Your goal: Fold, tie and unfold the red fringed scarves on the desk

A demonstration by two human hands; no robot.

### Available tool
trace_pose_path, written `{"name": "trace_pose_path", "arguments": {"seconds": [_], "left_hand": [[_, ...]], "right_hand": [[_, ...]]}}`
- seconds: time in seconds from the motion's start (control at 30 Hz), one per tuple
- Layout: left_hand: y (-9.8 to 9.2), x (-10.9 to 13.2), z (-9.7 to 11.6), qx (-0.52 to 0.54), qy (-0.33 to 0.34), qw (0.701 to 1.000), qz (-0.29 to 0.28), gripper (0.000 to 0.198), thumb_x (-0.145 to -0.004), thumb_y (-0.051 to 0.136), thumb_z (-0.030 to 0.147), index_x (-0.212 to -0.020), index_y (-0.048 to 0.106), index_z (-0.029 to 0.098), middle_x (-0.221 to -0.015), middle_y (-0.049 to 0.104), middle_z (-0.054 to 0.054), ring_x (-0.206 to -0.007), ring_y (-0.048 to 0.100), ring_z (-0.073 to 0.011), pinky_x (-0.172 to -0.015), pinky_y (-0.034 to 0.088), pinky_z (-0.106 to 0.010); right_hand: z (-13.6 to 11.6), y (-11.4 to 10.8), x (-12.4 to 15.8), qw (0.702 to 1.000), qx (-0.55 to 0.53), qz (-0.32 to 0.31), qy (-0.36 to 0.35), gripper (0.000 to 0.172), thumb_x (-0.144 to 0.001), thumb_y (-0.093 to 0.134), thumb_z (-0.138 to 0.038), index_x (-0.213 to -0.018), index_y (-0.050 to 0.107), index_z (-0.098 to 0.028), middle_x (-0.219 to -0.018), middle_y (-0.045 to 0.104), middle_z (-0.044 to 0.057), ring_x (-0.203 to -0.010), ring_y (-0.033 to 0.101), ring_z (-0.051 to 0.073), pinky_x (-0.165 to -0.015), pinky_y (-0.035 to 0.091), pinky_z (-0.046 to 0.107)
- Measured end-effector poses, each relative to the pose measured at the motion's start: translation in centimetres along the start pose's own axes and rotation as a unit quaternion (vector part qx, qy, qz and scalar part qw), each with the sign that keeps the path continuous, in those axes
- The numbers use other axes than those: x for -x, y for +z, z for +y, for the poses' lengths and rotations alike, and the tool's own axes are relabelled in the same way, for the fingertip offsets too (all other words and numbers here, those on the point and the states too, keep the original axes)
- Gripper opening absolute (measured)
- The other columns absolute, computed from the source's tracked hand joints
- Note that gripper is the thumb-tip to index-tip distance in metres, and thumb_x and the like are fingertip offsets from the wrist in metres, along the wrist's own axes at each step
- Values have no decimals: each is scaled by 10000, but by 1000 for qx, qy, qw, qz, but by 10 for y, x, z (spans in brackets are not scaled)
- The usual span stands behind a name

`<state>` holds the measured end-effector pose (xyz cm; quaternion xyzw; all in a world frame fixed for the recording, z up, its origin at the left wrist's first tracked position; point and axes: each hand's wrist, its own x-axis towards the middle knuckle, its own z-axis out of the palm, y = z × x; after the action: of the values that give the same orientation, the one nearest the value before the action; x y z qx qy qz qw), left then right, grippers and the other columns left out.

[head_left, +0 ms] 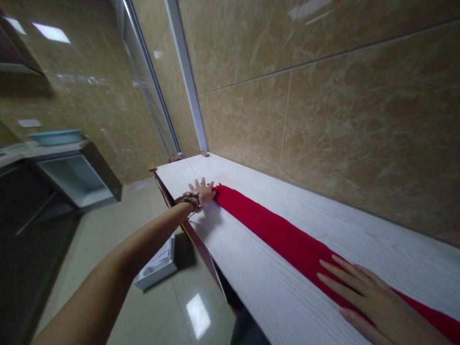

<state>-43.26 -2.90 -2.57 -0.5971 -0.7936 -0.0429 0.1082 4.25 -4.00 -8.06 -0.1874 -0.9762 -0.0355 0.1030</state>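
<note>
A long red scarf (276,230) with a fringed far end lies stretched along a white wood-grain tabletop (247,268). My left hand (204,190), with bracelets and a scrunchie at the wrist, reaches to the fringed end; its fingers are spread and touch the edge there. Over the near part of the scarf, my right hand (366,292) rests flat, fingers stretched out and a little apart. The scarf's near end runs out of view at the lower right.
A tan tiled wall (341,124) borders the table's far long side. On the floor to the left stands a white box (156,270). Further left, a counter carries a blue basin (57,137). A sliding door frame (187,76) rises beyond the table's end.
</note>
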Motion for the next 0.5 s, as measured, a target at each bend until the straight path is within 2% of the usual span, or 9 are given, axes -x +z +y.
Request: {"name": "trace_pose_path", "arguments": {"seconds": [0.07,0.1,0.17,0.23,0.3,0.37,0.43,0.5], "left_hand": [[-10,6,28,-3,1,1000,14,426,-873,433,242,-1291,453,168,-1404,311,-191,-1314,182,-413,-966,190,-665],[-14,12,48,0,34,999,12,443,-887,419,279,-1318,426,174,-1435,254,-180,-1326,162,-399,-989,202,-633],[-18,29,94,27,177,984,-24,447,-910,396,338,-1337,405,205,-1465,205,-139,-1344,155,-347,-1034,226,-549],[-16,49,137,60,327,940,-76,454,-919,388,386,-1350,384,245,-1475,203,-96,-1355,146,-311,-1057,215,-513],[-12,65,163,79,404,905,-107,467,-925,371,409,-1370,345,269,-1467,237,-71,-1354,160,-293,-1064,193,-516],[-7,73,169,84,410,901,-111,472,-937,336,400,-1388,309,266,-1455,267,-69,-1347,189,-283,-1066,181,-521],[-5,69,161,77,409,903,-111,478,-940,318,388,-1392,307,235,-1461,244,-93,-1348,188,-282,-1071,183,-499],[-5,60,151,72,441,890,-92,530,-911,372,438,-1377,344,186,-1457,243,-125,-1340,206,-286,-1075,206,-458]], "right_hand": [[-8,-11,-6,998,-30,-49,33,441,-882,388,-447,-1319,376,-392,-1349,436,-14,-1230,417,279,-926,435,521],[-11,-15,-9,996,-49,-64,47,435,-890,369,-452,-1319,385,-383,-1365,419,-15,-1259,377,277,-954,403,533],[-12,-21,-9,992,-83,-64,72,439,-903,342,-452,-1326,401,-350,-1400,379,-12,-1306,303,259,-1010,340,523],[-6,-26,1,989,-99,-42,102,462,-908,326,-456,-1332,417,-298,-1419,359,8,-1322,276,241,-1045,303,493],[10,-32,27,984,-89,-22,152,505,-898,329,-477,-1333,429,-242,-1407,383,48,-1308,312,240,-1054,298,476],[31,-39,73,974,-59,-14,216,548,-875,346,-509,-1316,456,-201,-1374,428,86,-1275,369,256,-1049,308,481],[49,-48,133,960,-26,-15,279,581,-847,367,-542,-1274,502,-173,-1332,475,116,-1238,418,279,-1038,324,494],[54,-55,196,944,-3,-18,328,604,-831,374,-559,-1254,516,-153,-1296,508,138,-1214,445,289,-1026,342,493]]}}
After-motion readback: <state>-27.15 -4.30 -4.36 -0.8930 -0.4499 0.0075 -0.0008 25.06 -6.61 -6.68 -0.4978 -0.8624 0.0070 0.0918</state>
